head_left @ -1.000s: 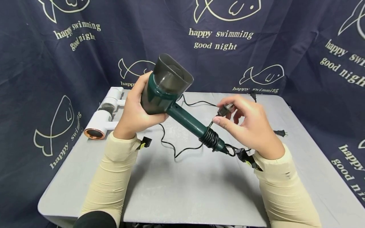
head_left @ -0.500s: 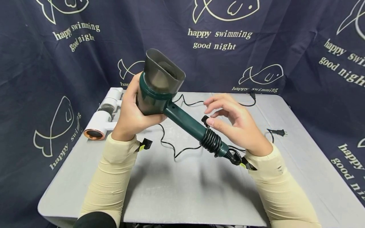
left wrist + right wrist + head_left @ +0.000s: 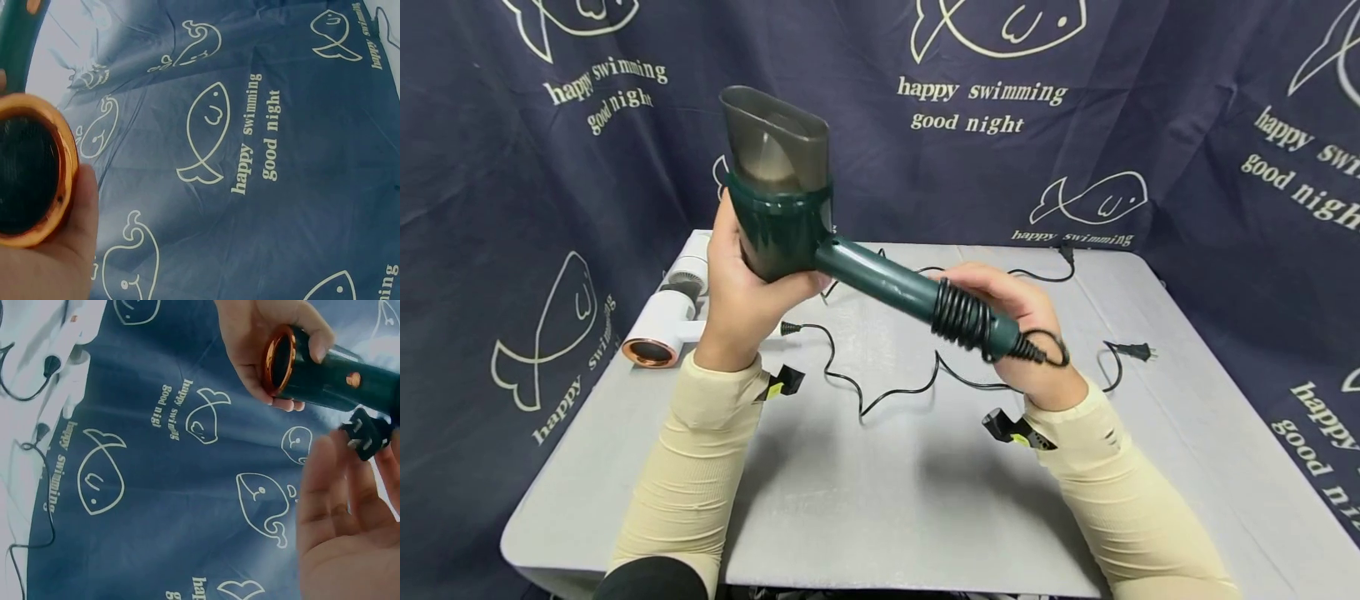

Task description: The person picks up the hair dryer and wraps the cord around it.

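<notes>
My left hand (image 3: 741, 304) grips the barrel of a dark green hair dryer (image 3: 880, 275), raised over the table with its smoky nozzle (image 3: 778, 142) pointing up. Its copper-coloured rear ring (image 3: 70, 153) shows in the left wrist view. Black cord (image 3: 961, 315) is coiled several turns around the lower handle, and a small loop hangs off the end. Behind that handle is my right hand (image 3: 1037, 308), partly hidden by it in the head view. In the right wrist view its thumb and fingers meet at the black plug (image 3: 365, 434), prongs showing.
At the left of the grey table (image 3: 880, 508) lie a white hair dryer (image 3: 670, 312) with a copper rim and another white one (image 3: 694, 262). Their cords (image 3: 891, 392) trail across the table, ending in a plug (image 3: 1133, 351) at right and another plug (image 3: 1067, 252) farther back. A printed curtain (image 3: 970, 192) surrounds the table.
The green hair dryer has moved up and left, its nozzle tipping more upright. My right hand has gone with the plug from in front of the handle to behind it.
</notes>
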Available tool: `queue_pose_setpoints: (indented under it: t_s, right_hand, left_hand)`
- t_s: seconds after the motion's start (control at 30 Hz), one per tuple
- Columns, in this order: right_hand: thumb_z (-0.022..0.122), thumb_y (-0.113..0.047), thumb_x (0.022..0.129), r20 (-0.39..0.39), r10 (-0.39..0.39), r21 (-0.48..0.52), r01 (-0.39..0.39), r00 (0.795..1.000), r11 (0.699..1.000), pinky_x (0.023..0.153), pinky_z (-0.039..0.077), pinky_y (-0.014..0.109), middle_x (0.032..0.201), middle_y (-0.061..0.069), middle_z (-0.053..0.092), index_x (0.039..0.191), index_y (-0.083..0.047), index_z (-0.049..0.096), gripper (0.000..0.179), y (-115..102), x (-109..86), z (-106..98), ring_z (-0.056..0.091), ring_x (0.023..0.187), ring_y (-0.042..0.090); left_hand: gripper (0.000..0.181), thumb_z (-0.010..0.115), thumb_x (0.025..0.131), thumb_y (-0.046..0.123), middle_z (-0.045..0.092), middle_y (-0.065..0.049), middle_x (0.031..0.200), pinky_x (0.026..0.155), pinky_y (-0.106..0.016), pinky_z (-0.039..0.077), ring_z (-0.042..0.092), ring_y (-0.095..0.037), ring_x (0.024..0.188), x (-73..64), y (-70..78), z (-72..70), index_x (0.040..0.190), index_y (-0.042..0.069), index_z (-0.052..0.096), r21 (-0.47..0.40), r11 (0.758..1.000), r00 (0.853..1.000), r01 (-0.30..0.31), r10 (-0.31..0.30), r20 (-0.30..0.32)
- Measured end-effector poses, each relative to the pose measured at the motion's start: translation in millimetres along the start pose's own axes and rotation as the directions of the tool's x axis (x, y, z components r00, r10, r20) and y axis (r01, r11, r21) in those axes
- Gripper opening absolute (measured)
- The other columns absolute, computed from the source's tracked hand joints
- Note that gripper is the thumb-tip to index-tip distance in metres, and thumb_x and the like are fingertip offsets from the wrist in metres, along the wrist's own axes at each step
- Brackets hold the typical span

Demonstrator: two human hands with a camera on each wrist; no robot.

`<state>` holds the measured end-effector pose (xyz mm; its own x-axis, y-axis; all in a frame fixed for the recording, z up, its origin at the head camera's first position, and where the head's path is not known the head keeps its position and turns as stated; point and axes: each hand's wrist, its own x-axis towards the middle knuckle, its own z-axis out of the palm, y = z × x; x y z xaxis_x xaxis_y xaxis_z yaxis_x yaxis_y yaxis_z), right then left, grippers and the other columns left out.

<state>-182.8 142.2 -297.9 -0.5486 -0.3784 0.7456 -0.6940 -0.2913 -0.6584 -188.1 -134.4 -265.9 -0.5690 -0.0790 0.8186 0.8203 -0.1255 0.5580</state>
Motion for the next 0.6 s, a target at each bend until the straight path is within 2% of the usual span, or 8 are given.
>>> queue_pose_setpoints:
  t_s: [0.07,0.13,0.23,0.3,0.37,0.43,0.53,0.6]
  right_hand:
    - [0.068,0.01,0.088,-0.015,-0.035,0.037,0.035,0.999,0.999,0.084,0.06,0.031,0.127,0.015,0.069,0.129,0.015,0.059,0.043,2.7,-1.0,1.6,0.07,0.097,0.02]
    - [0.06,0.025,0.078,-0.038,-0.046,0.071,0.049,0.998,0.996,0.08,0.061,0.032,0.129,0.014,0.066,0.136,0.01,0.055,0.06,3.9,-1.0,3.8,0.069,0.097,0.02]
    - [0.056,0.025,0.074,-0.042,-0.045,0.132,0.051,0.998,0.99,0.082,0.06,0.037,0.13,0.016,0.06,0.138,0.008,0.049,0.067,5.1,-0.4,4.0,0.067,0.1,0.025]
    - [0.061,0.015,0.079,-0.016,-0.038,0.157,0.04,0.999,0.987,0.086,0.059,0.041,0.132,0.018,0.058,0.139,0.007,0.049,0.062,5.4,-0.4,0.1,0.065,0.108,0.028]
    - [0.068,-0.004,0.085,0.031,-0.024,0.19,0.017,0.999,0.982,0.089,0.057,0.043,0.135,0.018,0.057,0.137,0.005,0.054,0.054,5.6,-0.4,-6.1,0.064,0.11,0.03]
    - [0.068,-0.022,0.09,0.106,-0.017,0.236,-0.008,0.994,0.972,0.093,0.054,0.044,0.137,0.019,0.058,0.139,0.005,0.054,0.058,6.2,-1.1,-14.6,0.063,0.112,0.032]
    - [0.062,-0.038,0.091,0.226,0.018,0.263,-0.079,0.974,0.961,0.096,0.049,0.042,0.133,0.017,0.062,0.14,0.005,0.052,0.066,5.6,-2.9,-28.5,0.064,0.111,0.033]
    - [0.057,-0.039,0.092,0.299,0.077,0.21,-0.144,0.951,0.967,0.094,0.049,0.037,0.127,0.017,0.066,0.142,0.007,0.048,0.069,2.0,-4.8,-37.3,0.066,0.108,0.03]
  left_hand:
    - [0.078,0.077,0.059,-0.014,0.066,-0.015,0.122,0.092,-0.038,0.052,0.061,-0.032,0.105,0.3,4.6,4.2,0.133,0.005,0.058,-0.026,1.0,1.0,0.016,-0.017,-0.022]
    - [0.077,0.074,0.062,-0.016,0.067,-0.017,0.121,0.088,-0.036,0.054,0.063,-0.032,0.104,-0.1,4.9,5.8,0.134,0.007,0.056,-0.047,0.998,0.998,0.038,-0.04,-0.038]
    - [0.073,0.072,0.065,-0.016,0.067,-0.018,0.12,0.082,-0.034,0.056,0.064,-0.031,0.102,-0.9,4.3,6.5,0.133,0.007,0.056,-0.042,0.996,0.995,0.083,-0.085,-0.057]
    - [0.072,0.072,0.065,-0.016,0.067,-0.016,0.119,0.079,-0.032,0.056,0.063,-0.03,0.1,-1.3,4.4,6.2,0.132,0.008,0.058,-0.023,0.993,0.99,0.119,-0.121,-0.075]
    - [0.072,0.072,0.064,-0.015,0.068,-0.014,0.118,0.077,-0.031,0.057,0.063,-0.029,0.099,-1.4,4.6,5.7,0.131,0.008,0.059,-0.008,0.989,0.985,0.148,-0.148,-0.086]
    - [0.073,0.072,0.063,-0.015,0.067,-0.013,0.118,0.08,-0.032,0.056,0.063,-0.028,0.1,-1.1,5.3,5.2,0.131,0.008,0.059,-0.004,0.987,0.984,0.159,-0.158,-0.087]
    - [0.077,0.074,0.063,-0.015,0.066,-0.011,0.121,0.087,-0.033,0.055,0.062,-0.028,0.105,-0.4,6.1,3.5,0.135,0.006,0.057,0.004,0.988,0.986,0.156,-0.155,-0.055]
    - [0.081,0.077,0.062,-0.015,0.064,-0.01,0.124,0.092,-0.034,0.052,0.059,-0.027,0.109,0.5,6.7,1.5,0.138,0.006,0.057,0.041,0.986,0.986,0.164,-0.163,-0.024]
